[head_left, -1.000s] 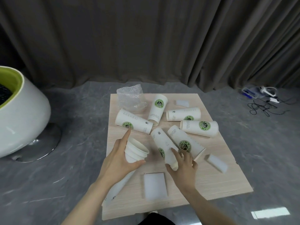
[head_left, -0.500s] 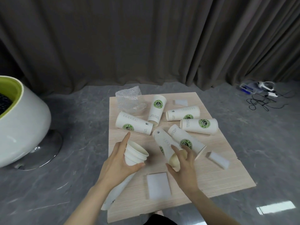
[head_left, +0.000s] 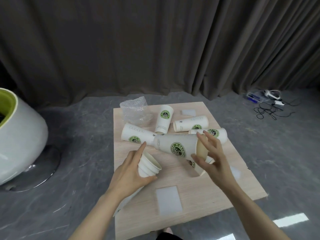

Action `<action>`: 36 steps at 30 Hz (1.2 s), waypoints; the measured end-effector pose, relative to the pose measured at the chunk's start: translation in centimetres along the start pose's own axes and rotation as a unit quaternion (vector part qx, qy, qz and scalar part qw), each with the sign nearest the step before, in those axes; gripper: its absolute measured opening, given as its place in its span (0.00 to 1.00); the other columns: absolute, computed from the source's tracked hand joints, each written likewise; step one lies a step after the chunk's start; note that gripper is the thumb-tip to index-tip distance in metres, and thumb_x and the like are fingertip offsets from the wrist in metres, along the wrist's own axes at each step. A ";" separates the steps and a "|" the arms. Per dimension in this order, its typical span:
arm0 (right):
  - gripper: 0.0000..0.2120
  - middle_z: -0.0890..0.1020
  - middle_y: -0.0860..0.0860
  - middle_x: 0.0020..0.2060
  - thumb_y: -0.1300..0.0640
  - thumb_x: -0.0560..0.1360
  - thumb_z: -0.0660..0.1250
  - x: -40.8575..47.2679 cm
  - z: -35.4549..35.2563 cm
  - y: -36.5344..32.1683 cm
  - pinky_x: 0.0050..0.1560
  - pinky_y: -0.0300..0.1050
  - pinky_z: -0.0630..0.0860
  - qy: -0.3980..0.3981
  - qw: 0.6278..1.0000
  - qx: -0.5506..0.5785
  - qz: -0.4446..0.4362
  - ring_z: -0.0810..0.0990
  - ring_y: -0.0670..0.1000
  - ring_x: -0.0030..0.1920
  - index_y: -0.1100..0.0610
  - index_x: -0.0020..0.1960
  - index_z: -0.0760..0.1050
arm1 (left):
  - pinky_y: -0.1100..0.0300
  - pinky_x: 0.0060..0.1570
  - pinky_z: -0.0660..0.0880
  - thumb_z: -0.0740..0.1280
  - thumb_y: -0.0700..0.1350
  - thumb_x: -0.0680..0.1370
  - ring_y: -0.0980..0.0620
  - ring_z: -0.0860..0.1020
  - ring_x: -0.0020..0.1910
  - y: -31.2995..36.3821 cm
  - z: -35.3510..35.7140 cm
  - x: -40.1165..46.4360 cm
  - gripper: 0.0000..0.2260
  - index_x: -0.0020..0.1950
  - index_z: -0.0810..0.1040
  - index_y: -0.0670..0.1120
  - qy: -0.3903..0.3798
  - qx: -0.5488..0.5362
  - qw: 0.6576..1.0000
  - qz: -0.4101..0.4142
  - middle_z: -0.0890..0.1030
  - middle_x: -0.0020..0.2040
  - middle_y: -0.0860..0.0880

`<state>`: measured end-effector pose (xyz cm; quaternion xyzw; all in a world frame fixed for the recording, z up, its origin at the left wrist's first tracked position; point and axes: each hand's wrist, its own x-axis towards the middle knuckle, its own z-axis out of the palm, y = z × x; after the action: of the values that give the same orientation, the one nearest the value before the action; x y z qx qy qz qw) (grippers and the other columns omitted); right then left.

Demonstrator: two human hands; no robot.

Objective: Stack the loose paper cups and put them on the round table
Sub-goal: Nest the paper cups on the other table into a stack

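Observation:
My left hand (head_left: 129,172) grips a short stack of nested white paper cups (head_left: 148,165), mouths tilted up and to the right, low over the wooden board (head_left: 199,191). My right hand (head_left: 212,158) holds a single white cup with a green logo (head_left: 174,147) by its rim, lifted off the board and lying sideways with its base pointing left. Several more loose cups lie on the board behind: one at the left (head_left: 136,135), one upright-looking in the middle (head_left: 163,121), two at the right (head_left: 190,123), (head_left: 216,135). Another cup (head_left: 199,168) lies partly hidden under my right hand.
A crumpled clear plastic bag (head_left: 135,112) sits at the board's far left corner. White foam pads (head_left: 168,200), (head_left: 187,112) lie on the board. A large white and green round chair (head_left: 19,141) stands left. Cables (head_left: 270,110) lie on the grey floor at the right, before a dark curtain.
My right hand has lifted the cup off the board and swung it up so its base points left. The left hand keeps the stack in about the same place.

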<state>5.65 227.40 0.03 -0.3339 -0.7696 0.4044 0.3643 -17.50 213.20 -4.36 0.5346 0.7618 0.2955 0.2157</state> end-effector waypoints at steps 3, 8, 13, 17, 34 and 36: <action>0.27 0.69 0.40 0.69 0.52 0.68 0.72 0.6 -1.0 -0.8 0.62 0.50 0.73 -0.016 0.995 0.086 0.044 0.66 0.42 0.71 0.37 0.65 0.73 | 0.62 0.43 0.68 0.71 0.67 0.66 0.59 0.70 0.58 -0.2 -0.4 0.1 0.49 0.73 0.38 0.69 0.004 0.047 0.999 0.015 0.64 0.61 0.62; 0.24 0.71 0.39 0.68 0.55 0.70 0.71 0.9 -1.4 -1.5 0.57 0.39 0.77 -0.073 0.986 0.135 0.059 0.66 0.41 0.71 0.40 0.64 0.75 | 0.60 0.49 0.71 0.71 0.66 0.66 0.58 0.69 0.63 -0.4 -0.7 0.2 0.48 0.75 0.40 0.66 0.016 0.078 0.996 0.036 0.65 0.64 0.59; 0.23 0.73 0.42 0.68 0.57 0.71 0.70 0.8 -0.2 -2.1 0.58 0.38 0.76 -0.101 0.980 0.151 0.079 0.68 0.41 0.70 0.47 0.65 0.76 | 0.63 0.47 0.67 0.70 0.65 0.67 0.58 0.70 0.62 -0.1 -0.7 0.0 0.47 0.74 0.40 0.65 0.019 0.071 0.995 0.063 0.66 0.64 0.58; 0.22 0.74 0.42 0.67 0.57 0.70 0.70 0.9 0.5 -2.6 0.63 0.43 0.74 -0.104 0.976 0.166 0.094 0.68 0.42 0.70 0.46 0.64 0.77 | 0.64 0.48 0.67 0.69 0.65 0.66 0.59 0.70 0.61 0.0 -0.6 -0.3 0.47 0.74 0.40 0.67 0.010 0.055 0.995 0.088 0.66 0.65 0.59; 0.34 0.71 0.41 0.67 0.68 0.72 0.70 -2.0 6.5 -1.5 0.58 0.31 0.72 -0.117 0.954 0.206 0.183 0.67 0.34 0.68 0.44 0.71 0.65 | 0.67 0.46 0.65 0.70 0.65 0.64 0.61 0.68 0.60 2.2 2.4 0.7 0.52 0.71 0.32 0.70 -0.018 0.003 0.995 0.103 0.61 0.67 0.61; 0.35 0.70 0.43 0.69 0.67 0.72 0.71 -2.0 6.7 -1.0 0.62 0.34 0.71 -0.112 0.954 0.206 0.189 0.66 0.34 0.68 0.45 0.73 0.62 | 0.67 0.44 0.65 0.70 0.67 0.64 0.61 0.69 0.59 2.4 2.9 1.0 0.52 0.72 0.32 0.69 -0.018 -0.012 0.996 0.087 0.61 0.67 0.62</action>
<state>0.87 222.74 -2.40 -0.3432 -0.6287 0.6502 0.2535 -14.29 215.38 -4.88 0.6019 0.7046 0.3122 0.2093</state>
